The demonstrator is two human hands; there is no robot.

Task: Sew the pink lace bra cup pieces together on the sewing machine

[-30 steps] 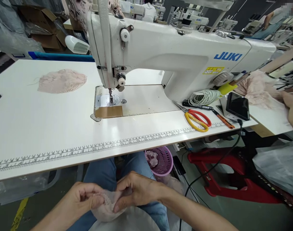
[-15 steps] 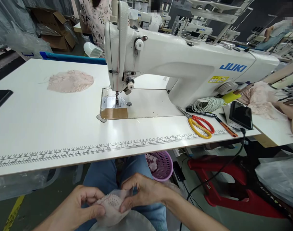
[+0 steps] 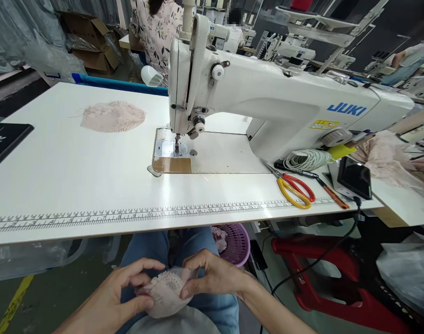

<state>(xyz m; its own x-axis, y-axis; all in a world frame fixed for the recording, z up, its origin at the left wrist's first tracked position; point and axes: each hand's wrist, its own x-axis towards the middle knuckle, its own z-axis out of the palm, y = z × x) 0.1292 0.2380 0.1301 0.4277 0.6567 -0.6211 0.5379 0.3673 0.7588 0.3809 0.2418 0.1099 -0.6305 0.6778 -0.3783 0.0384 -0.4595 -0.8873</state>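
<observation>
Over my lap, below the table edge, I hold a small piece of pale pink sheer fabric point(image 3: 168, 293) with a lacy, dotted edge. My left hand point(image 3: 128, 290) pinches its left side between thumb and fingers, with the index finger raised along the top. My right hand point(image 3: 206, 278) grips the right side, thumb in front and fingers behind. The fabric bulges into a rounded, cupped shape between both hands. Another pale pink fabric piece point(image 3: 113, 116) lies flat on the table, left of the sewing machine point(image 3: 267, 88).
Red and yellow scissors point(image 3: 293, 188), a coil of white cord point(image 3: 307, 159), an orange-handled tool point(image 3: 332, 192) and a phone point(image 3: 354, 177) lie at the table's right. A purple basket point(image 3: 238, 243) with fabric scraps and a red stool point(image 3: 323, 273) stand below. Co-workers are at neighbouring machines.
The view has shifted slightly left. My left index finger has lifted and stretched over the fabric's top, and the fabric has turned a little, showing more of its dotted edge.
</observation>
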